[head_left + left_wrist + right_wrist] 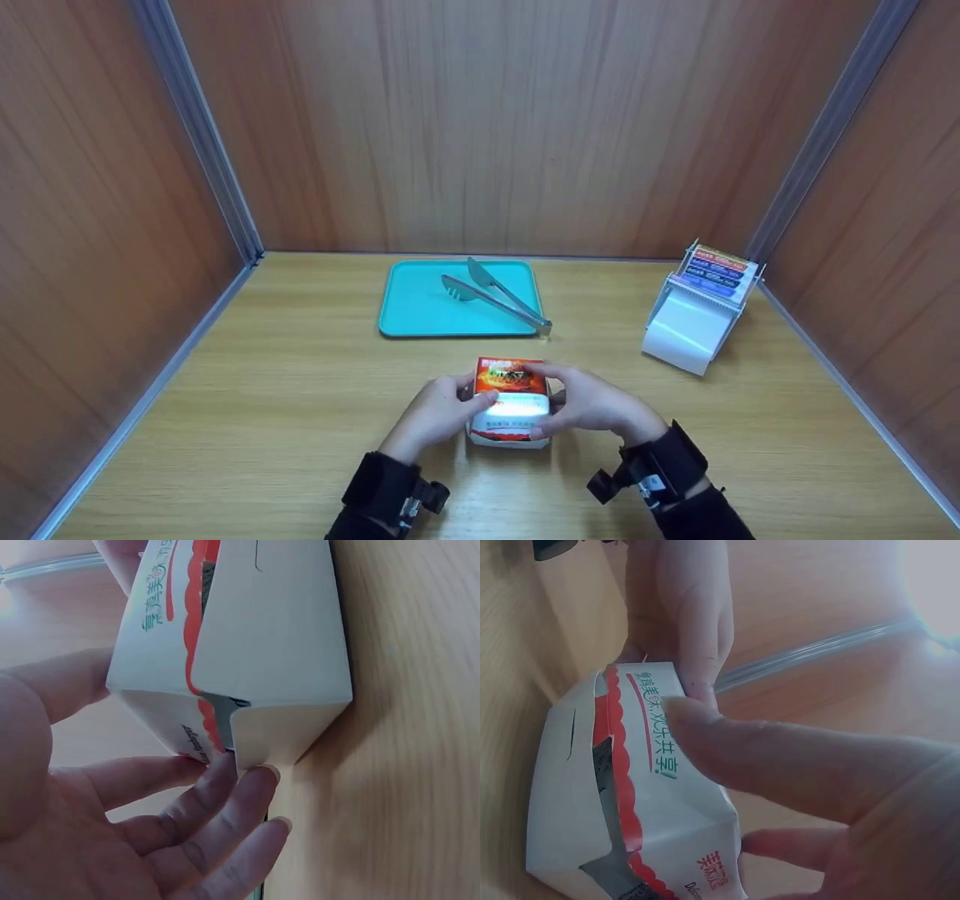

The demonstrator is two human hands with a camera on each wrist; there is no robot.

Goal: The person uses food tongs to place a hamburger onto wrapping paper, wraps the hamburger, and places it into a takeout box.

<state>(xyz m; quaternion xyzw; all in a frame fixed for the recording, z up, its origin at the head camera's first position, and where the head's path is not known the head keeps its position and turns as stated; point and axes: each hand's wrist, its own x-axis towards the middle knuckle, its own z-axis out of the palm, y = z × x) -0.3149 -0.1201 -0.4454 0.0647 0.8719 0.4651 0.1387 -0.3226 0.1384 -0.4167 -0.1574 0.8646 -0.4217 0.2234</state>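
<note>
A cardboard burger box [511, 416], white with a red-orange printed top, stands on the table between both hands. My left hand [441, 412] holds its left side, thumb on the top and fingers along the side flap [274, 731]. On the right, my right hand [592, 401] grips the box with its thumb at the front and index finger over the top's back edge. In the right wrist view, the thumb [780, 765] lies on the white lid [682, 795] beside its printed green lettering. A narrow gap between the lid's scalloped red edge and the white front panel [566, 802] shows a grey inside.
Behind the box lies a turquoise tray [412, 300] with metal tongs [499, 304] across it, their joined end over its front right corner. A white dispenser-like holder [694, 315] with a printed label stands at the back right. Wooden walls [480, 127] enclose the table [300, 390].
</note>
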